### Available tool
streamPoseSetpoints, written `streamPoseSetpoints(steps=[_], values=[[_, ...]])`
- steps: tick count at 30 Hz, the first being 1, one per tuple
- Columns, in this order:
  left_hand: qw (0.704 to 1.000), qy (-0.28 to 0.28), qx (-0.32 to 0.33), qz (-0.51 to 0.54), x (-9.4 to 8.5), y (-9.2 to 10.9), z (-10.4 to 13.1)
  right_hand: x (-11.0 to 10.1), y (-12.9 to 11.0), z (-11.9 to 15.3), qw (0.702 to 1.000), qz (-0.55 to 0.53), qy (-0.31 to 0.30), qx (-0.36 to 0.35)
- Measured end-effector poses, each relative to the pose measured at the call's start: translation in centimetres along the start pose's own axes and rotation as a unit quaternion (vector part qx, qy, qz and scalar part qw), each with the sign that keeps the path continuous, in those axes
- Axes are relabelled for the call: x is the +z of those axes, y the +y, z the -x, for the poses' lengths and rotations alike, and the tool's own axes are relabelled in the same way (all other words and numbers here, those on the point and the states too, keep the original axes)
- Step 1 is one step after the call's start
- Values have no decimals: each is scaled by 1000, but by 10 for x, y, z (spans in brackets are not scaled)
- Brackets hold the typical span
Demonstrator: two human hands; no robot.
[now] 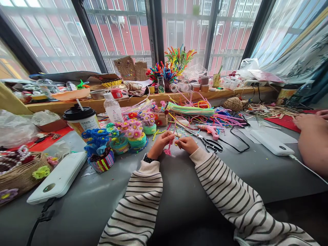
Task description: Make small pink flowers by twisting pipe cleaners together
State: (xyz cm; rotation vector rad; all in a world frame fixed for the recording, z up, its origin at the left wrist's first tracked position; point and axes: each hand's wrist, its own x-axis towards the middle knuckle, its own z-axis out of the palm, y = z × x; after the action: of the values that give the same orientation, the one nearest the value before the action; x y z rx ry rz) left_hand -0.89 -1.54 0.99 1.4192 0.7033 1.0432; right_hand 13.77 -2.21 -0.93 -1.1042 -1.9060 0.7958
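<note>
pink fuzzy flower sits at the middle of the frame, just below our left hand, whose fingers are closed on its thin pink stem. our right hand meets it from the right, fingers pinched together near the stem; we cannot tell exactly what they grip. on the grey surface, we see black-handled scissors and a pink glue gun right of center, small flower pots at center left, and another person's forearm at the right edge.
</note>
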Motion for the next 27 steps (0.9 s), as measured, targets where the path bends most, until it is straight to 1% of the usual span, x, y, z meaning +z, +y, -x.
streamPoseSetpoints(steps=[2,5,9,12,15,20,27], values=[[1000,-2,5,-2,0,0,0,0,1,0,1000,-7,-6,-2],[1000,-9,4,-5,0,0,0,-1,0,1,999,-14,-31,-3],[1000,-7,-3,-5,-1,-1,-1,0,-1,2,998,-5,-68,-7],[1000,-10,-10,-9,-1,-1,-1,0,-1,2,997,4,-80,-14],[1000,-19,-17,-13,0,0,-1,0,0,1,997,13,-79,-18],[1000,-3,-20,-16,0,1,0,-1,0,2,997,37,-57,-35],[1000,-2,-17,13,0,0,0,0,1,1,999,20,-25,-19]])
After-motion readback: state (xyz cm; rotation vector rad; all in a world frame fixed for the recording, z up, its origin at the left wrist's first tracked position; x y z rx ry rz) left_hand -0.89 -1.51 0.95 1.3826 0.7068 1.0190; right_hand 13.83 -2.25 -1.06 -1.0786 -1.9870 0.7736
